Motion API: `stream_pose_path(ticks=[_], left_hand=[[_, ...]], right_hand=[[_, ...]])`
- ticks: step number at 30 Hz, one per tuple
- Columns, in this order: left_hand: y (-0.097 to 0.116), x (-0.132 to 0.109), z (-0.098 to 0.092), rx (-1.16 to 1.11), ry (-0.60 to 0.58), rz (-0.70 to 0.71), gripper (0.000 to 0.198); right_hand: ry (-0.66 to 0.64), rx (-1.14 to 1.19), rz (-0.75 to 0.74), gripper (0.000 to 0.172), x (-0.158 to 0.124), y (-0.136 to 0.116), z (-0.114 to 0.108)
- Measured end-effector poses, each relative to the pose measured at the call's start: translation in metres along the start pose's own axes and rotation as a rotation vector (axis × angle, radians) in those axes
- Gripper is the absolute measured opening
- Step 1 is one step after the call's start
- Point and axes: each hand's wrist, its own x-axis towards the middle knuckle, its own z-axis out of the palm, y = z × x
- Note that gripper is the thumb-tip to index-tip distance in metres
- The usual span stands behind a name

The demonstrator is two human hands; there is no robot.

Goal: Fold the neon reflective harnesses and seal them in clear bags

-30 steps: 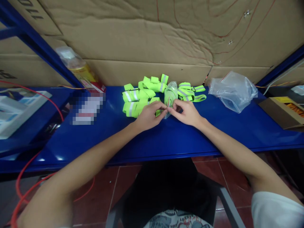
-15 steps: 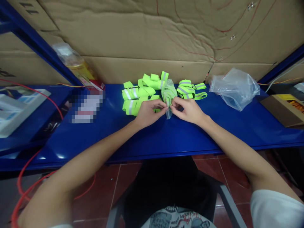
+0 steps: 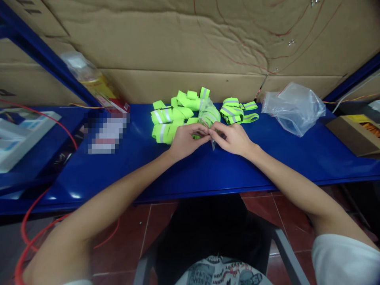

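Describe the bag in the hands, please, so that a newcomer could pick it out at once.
On the blue table, find where the left hand and right hand meet. There they pinch a clear bag with yellow-green strap inside. Being bagged sets it apart from the bare straps on either side.

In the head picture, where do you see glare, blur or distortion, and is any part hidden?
Head view: small glare spots on the table, left front; head view: pixel mosaic hiding something left of the straps; head view: the bottle soft and tilted, perhaps partly lens distortion; head view: the bag at left hand and right hand slightly blurred, fine details unclear.
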Motion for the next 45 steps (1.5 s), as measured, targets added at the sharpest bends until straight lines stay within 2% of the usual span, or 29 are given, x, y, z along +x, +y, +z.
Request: stream_pose_path(ticks=[4, 10, 16, 19, 24, 28, 31, 35, 38, 41, 45], left_hand=[[-0.001, 0.0, 0.001, -0.03, -0.009, 0.0, 0.02], [-0.003, 0.0, 0.0, -0.063, 0.005, -0.033, 0.045], [-0.005, 0.001, -0.002, -0.078, -0.006, -0.028, 0.05], [-0.003, 0.001, -0.002, -0.092, -0.018, -0.016, 0.048], [0.001, 0.001, 0.0, -0.07, -0.004, 0.001, 0.032], [0.003, 0.001, 0.001, 0.012, 0.034, 0.04, 0.018], [0.005, 0.001, 0.003, 0.17, 0.061, 0.084, 0.008], [0.006, 0.0, 0.002, 0.48, 0.119, 0.187, 0.011], [0.004, 0.001, -0.001, 0.577, 0.078, 0.257, 0.016], [0.004, 0.004, -0.004, 0.548, 0.022, 0.304, 0.018], [0.008, 0.004, -0.004, 0.408, 0.042, 0.256, 0.018]], right_hand=[[-0.015, 0.013, 0.012, 0.029, 0.0, 0.002, 0.001], [-0.024, 0.034, 0.0, 0.025, 0.0, 0.001, -0.002], [0.021, -0.02, 0.031, 0.025, -0.001, 0.0, 0.001], [0.031, -0.027, 0.022, 0.025, -0.001, 0.002, 0.002], [-0.007, -0.026, -0.016, 0.028, 0.0, 0.006, 0.001], [-0.046, -0.034, -0.035, 0.03, 0.0, 0.007, 0.001], [-0.054, -0.04, -0.035, 0.026, 0.0, 0.004, 0.004], [-0.053, -0.023, -0.035, 0.022, -0.001, 0.001, 0.007], [-0.044, 0.007, -0.045, 0.019, -0.001, 0.002, 0.008], [-0.031, 0.052, -0.045, 0.014, -0.001, 0.003, 0.008], [-0.001, 0.108, -0.035, 0.011, -0.001, 0.004, 0.011]])
